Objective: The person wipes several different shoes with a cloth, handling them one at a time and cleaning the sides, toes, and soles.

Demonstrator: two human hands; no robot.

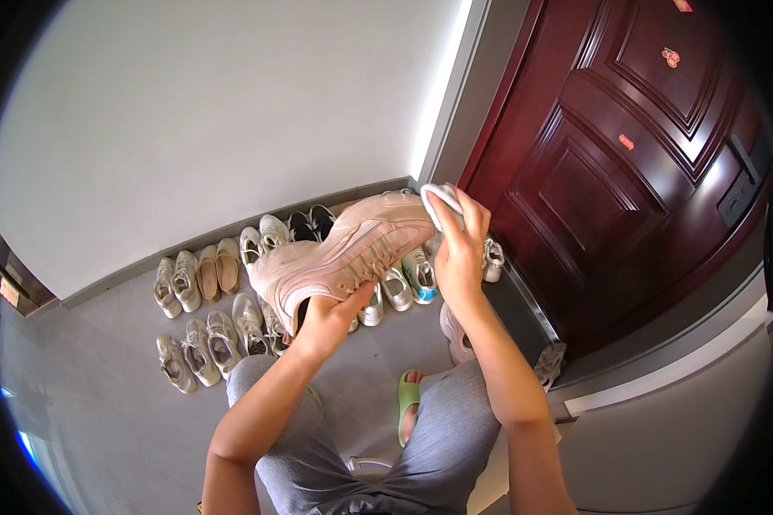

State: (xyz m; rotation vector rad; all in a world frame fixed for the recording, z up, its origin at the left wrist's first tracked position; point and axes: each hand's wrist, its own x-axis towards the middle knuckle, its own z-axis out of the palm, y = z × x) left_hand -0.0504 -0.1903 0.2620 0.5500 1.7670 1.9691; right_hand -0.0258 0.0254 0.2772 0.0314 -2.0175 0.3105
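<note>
A pale pink lace-up sneaker is held up above the floor, turned on its side, with its toe towards the upper right. My left hand grips it at the collar, fingers inside the opening and thumb outside near the laces. In my right hand is a folded white cloth or pad, pinched at the sneaker's toe end. Whether the cloth presses on the toe cannot be made out. A similar pink shoe stands on the floor, partly hidden by my right forearm.
Rows of shoes stand along the wall, including beige flats and several white sneakers. A dark red panelled door rises at the right. Below me are my grey-trousered knees and a green slide sandal on the grey floor.
</note>
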